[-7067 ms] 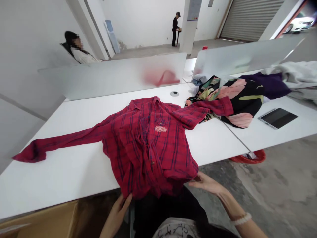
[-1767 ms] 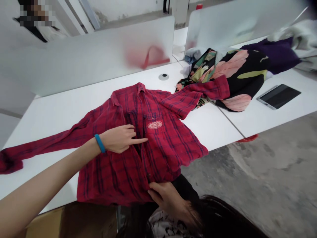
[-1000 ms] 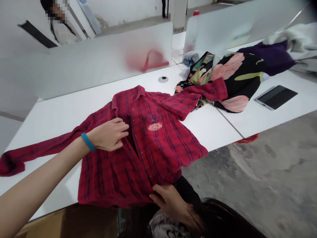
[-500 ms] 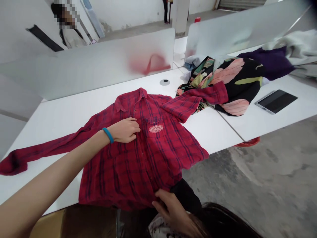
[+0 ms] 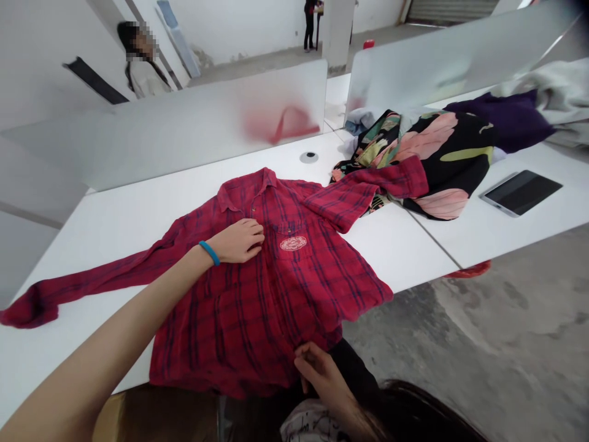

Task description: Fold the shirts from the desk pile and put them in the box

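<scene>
A red plaid long-sleeved shirt (image 5: pixel 225 307) lies front up on the white table, its sleeves spread to both sides and its hem hanging over the near edge. An oval white print marks the chest pocket. My left hand (image 5: pixel 240 240), with a blue wristband, rests on the shirt's upper front with its fingers curled and closed on the front opening. Lower down, my right hand (image 5: pixel 322 371) pinches the shirt's front edge near the hem. Its fingertips are partly hidden.
Black floral cloth (image 5: pixel 423 166) lies under the right sleeve, with purple cloth (image 5: pixel 506 120) behind. A tablet-like device (image 5: pixel 522 193) lies on the white table (image 5: pixel 124 215) at right. Frosted dividers (image 5: pixel 193 129) run along the back. A person (image 5: pixel 145 67) stands beyond, and another stands farther off.
The whole view has shifted slightly, so everything sits a little lower and more to the right. Both hands stay at about the same spots on the shirt, which lies as before.
</scene>
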Tool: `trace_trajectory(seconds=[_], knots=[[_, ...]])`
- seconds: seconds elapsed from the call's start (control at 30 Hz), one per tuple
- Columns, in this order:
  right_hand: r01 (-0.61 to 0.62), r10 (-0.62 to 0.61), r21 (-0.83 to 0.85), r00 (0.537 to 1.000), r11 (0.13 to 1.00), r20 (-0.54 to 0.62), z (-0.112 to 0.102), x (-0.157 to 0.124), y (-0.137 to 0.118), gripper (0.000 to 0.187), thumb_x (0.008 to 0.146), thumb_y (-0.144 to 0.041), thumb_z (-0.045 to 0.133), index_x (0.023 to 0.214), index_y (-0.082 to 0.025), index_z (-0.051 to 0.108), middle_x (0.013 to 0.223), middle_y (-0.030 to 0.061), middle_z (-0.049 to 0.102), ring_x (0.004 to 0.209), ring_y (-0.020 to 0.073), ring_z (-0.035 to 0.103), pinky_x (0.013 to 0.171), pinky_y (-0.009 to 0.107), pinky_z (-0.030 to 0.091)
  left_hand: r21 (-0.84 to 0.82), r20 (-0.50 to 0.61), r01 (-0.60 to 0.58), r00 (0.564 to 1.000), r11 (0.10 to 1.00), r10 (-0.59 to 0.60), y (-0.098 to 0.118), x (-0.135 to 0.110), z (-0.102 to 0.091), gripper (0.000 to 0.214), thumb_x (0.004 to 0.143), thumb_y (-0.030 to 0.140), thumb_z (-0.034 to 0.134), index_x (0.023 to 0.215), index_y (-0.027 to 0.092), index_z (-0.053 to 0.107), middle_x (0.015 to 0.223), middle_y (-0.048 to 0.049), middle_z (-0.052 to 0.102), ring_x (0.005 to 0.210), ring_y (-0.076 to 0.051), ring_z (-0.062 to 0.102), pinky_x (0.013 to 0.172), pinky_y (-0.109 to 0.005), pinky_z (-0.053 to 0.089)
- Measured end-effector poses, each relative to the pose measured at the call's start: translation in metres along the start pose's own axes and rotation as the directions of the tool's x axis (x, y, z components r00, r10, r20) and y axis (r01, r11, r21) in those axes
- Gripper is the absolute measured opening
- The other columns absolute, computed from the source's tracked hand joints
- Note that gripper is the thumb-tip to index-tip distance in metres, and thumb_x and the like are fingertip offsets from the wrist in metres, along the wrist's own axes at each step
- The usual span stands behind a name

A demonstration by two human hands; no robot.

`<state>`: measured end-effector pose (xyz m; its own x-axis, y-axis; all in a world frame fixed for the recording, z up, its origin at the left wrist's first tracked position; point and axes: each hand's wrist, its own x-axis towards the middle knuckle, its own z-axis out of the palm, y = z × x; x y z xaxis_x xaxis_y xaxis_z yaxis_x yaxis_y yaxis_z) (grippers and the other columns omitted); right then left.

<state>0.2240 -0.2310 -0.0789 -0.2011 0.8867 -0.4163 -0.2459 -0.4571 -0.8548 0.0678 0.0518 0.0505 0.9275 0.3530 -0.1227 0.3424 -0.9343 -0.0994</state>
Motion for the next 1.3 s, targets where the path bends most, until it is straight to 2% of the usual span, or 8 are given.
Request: trace_trajectory(seconds=[0.2, 0.33, 0.5, 0.73, 0.83, 1.0, 1.17, 1.3], knots=[[0.059, -0.051, -0.103, 0.996, 0.993, 0.076, -0.006, -0.010, -0.004, 0.041, 0.079, -0.061, 0.054, 0.078, -0.020, 0.048, 0.053, -0.0075, 0.039, 0.046, 0.0061, 0.037, 0.046, 0.019, 0.030, -0.112, 0.029, 0.080, 0.997, 0.990, -0.077, -0.008, -0.006, -0.005, 0.023, 0.092, 0.028, 0.039, 0.088, 0.018, 0.059, 0.085, -0.0048, 0.064, 0.084, -0.019, 0.056, 0.092, -0.036, 0.039], [0.068, -0.063, -0.051, 0.994, 0.996, 0.087, -0.006, -0.013, 0.000, 0.045, 0.080, -0.065, 0.049, 0.079, -0.021, 0.044, 0.054, -0.0079, 0.037, 0.045, 0.0063, 0.036, 0.045, 0.019, 0.029, -0.137, 0.065, 0.125, 0.991, 0.983, -0.117, -0.010, -0.006, -0.005, 0.028, 0.094, 0.032, 0.034, 0.089, 0.018, 0.058, 0.085, -0.0049, 0.063, 0.081, -0.018, 0.056, 0.079, -0.032, 0.043], [-0.023, 0.020, 0.047, 0.998, 0.999, 0.062, -0.006, -0.003, 0.007, 0.055, 0.071, -0.076, 0.049, 0.076, -0.022, 0.039, 0.059, -0.0082, 0.034, 0.039, 0.0045, 0.032, 0.040, 0.019, 0.028, -0.051, 0.043, 0.058, 0.998, 0.997, -0.056, -0.016, -0.001, 0.000, 0.031, 0.093, 0.036, 0.036, 0.082, 0.017, 0.059, 0.081, -0.0064, 0.061, 0.081, -0.020, 0.053, 0.080, -0.034, 0.041], [-0.019, 0.017, 0.043, 0.998, 0.999, 0.057, -0.008, 0.002, 0.012, 0.061, 0.067, -0.080, 0.049, 0.076, -0.021, 0.041, 0.059, -0.0080, 0.036, 0.041, 0.0046, 0.034, 0.041, 0.019, 0.028, 0.034, 0.043, 0.024, 0.999, 0.999, -0.025, -0.042, -0.002, 0.002, 0.015, 0.079, 0.017, 0.046, 0.070, 0.018, 0.059, 0.079, -0.0063, 0.062, 0.092, -0.022, 0.052, 0.089, -0.038, 0.039], [-0.021, 0.018, 0.052, 0.998, 0.998, 0.055, -0.008, 0.005, 0.017, 0.060, 0.069, -0.079, 0.050, 0.077, -0.020, 0.043, 0.059, -0.0076, 0.036, 0.042, 0.0048, 0.033, 0.041, 0.019, 0.028, 0.092, 0.057, 0.044, 0.997, 0.995, -0.050, -0.046, 0.000, -0.001, 0.011, 0.076, 0.014, 0.049, 0.074, 0.018, 0.059, 0.083, -0.0074, 0.063, 0.094, -0.023, 0.053, 0.088, -0.036, 0.040], [-0.030, 0.028, 0.039, 0.998, 0.999, 0.058, -0.010, 0.008, 0.022, 0.061, 0.068, -0.079, 0.051, 0.079, -0.020, 0.045, 0.063, -0.0066, 0.037, 0.045, 0.0045, 0.033, 0.044, 0.019, 0.030, 0.149, 0.081, 0.070, 0.993, 0.986, -0.083, -0.045, 0.010, 0.001, 0.015, 0.080, 0.011, 0.044, 0.086, 0.016, 0.057, 0.077, -0.0077, 0.063, 0.078, -0.022, 0.054, 0.077, -0.035, 0.040], [-0.036, 0.034, 0.026, 0.997, 0.999, 0.072, -0.012, 0.008, 0.021, 0.060, 0.068, -0.079, 0.051, 0.082, -0.020, 0.047, 0.065, -0.0058, 0.038, 0.048, 0.0056, 0.034, 0.045, 0.019, 0.032, 0.169, 0.095, 0.061, 0.992, 0.984, -0.078, -0.052, 0.017, 0.006, 0.014, 0.086, 0.017, 0.044, 0.093, 0.017, 0.056, 0.083, -0.0067, 0.065, 0.078, -0.021, 0.054, 0.076, -0.034, 0.037], [-0.032, 0.030, 0.015, 0.996, 0.999, 0.086, -0.013, 0.008, 0.021, 0.059, 0.069, -0.078, 0.051, 0.083, -0.020, 0.047, 0.065, -0.0055, 0.038, 0.050, 0.0064, 0.035, 0.046, 0.019, 0.034, 0.221, 0.105, 0.092, 0.988, 0.971, -0.117, -0.072, 0.013, 0.009, 0.023, 0.090, 0.036, 0.047, 0.095, 0.016, 0.057, 0.089, -0.0077, 0.065, 0.083, -0.021, 0.055, 0.081, -0.034, 0.037]])
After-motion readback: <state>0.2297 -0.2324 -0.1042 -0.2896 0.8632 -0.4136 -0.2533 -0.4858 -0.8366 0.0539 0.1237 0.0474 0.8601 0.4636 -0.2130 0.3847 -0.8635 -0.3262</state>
